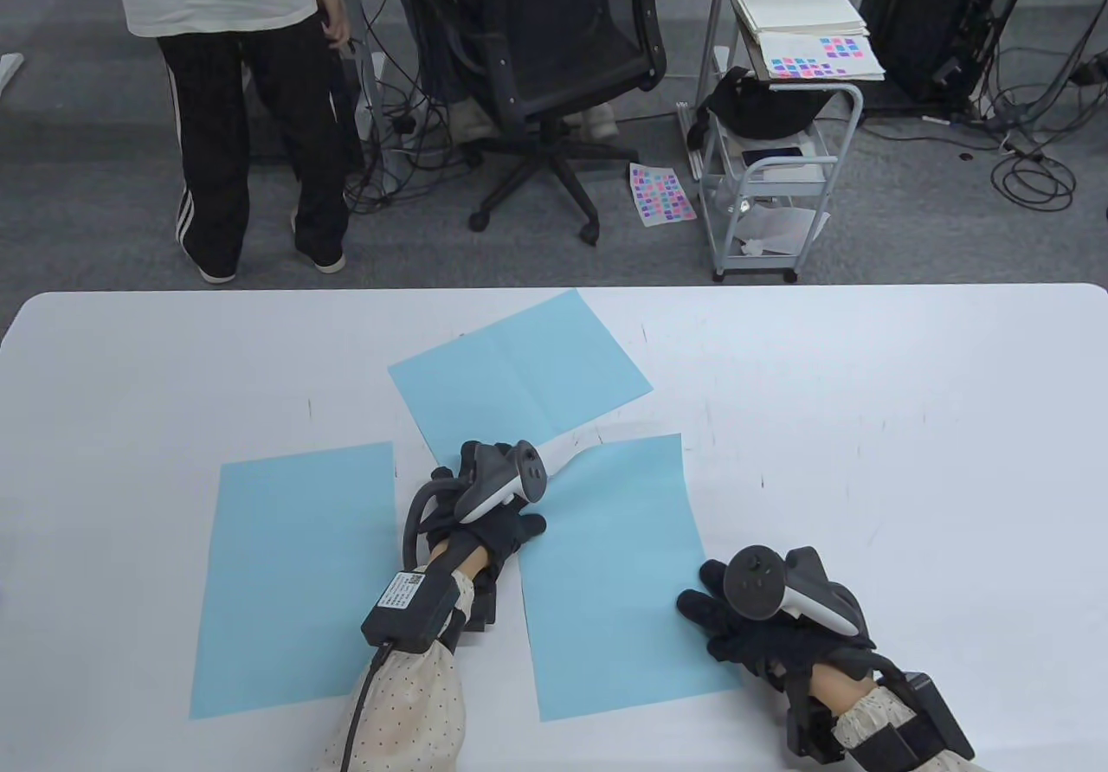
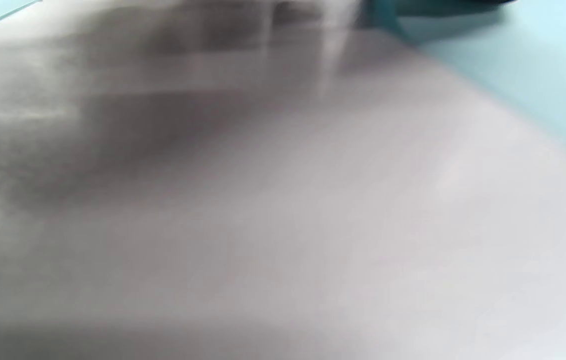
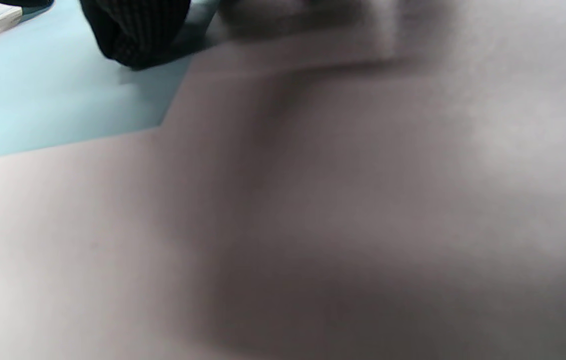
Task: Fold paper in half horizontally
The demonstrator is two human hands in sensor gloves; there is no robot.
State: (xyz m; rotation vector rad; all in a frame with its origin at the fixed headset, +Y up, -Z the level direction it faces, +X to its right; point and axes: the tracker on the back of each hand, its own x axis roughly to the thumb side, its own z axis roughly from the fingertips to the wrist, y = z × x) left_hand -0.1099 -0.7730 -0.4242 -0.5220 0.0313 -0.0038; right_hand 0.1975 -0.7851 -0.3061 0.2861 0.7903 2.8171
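Observation:
Three light blue sheets lie on the white table (image 1: 866,391). The middle sheet (image 1: 606,582) lies lengthwise in front of me. Its far left corner (image 1: 573,457) is lifted and curled, white underside showing. My left hand (image 1: 489,495) is at that corner and appears to hold it; the tracker hides the fingers. My right hand (image 1: 736,616) rests with fingers spread on the sheet's right edge near its near right corner. In the right wrist view a gloved fingertip (image 3: 133,35) touches the blue paper (image 3: 38,100). The left wrist view is blurred, with blue paper (image 2: 537,75) at the upper right.
A second blue sheet (image 1: 294,573) lies flat to the left. A third sheet (image 1: 519,374) with a crease down its middle lies tilted at the table's far edge. Beyond the table stand a person (image 1: 242,114), an office chair (image 1: 554,71) and a cart (image 1: 779,157).

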